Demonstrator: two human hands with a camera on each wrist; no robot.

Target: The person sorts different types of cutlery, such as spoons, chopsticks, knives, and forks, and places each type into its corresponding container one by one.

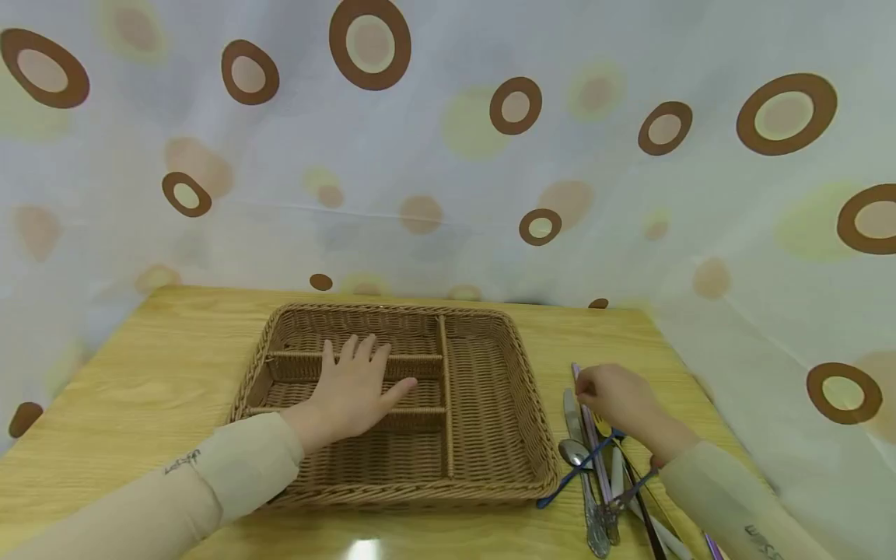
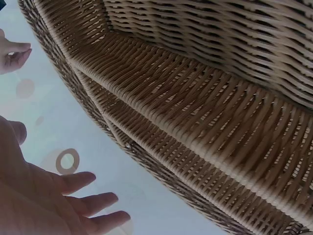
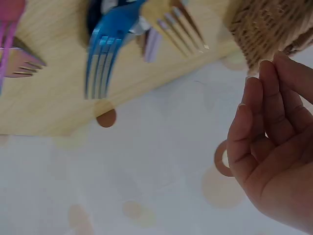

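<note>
With the left hand spread over the divided brown wicker basket and the right hand, apparently empty, fingertips together above the jumbled multicoloured metal cutlery beside it, pinch one uncrossed piece at a time.

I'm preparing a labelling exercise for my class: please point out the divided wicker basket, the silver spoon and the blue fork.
Divided wicker basket (image 1: 483,404): head view, floor of the right-hand compartment.
Silver spoon (image 1: 574,452): head view, bowl.
Blue fork (image 3: 108,33): right wrist view, base of the tines.
</note>
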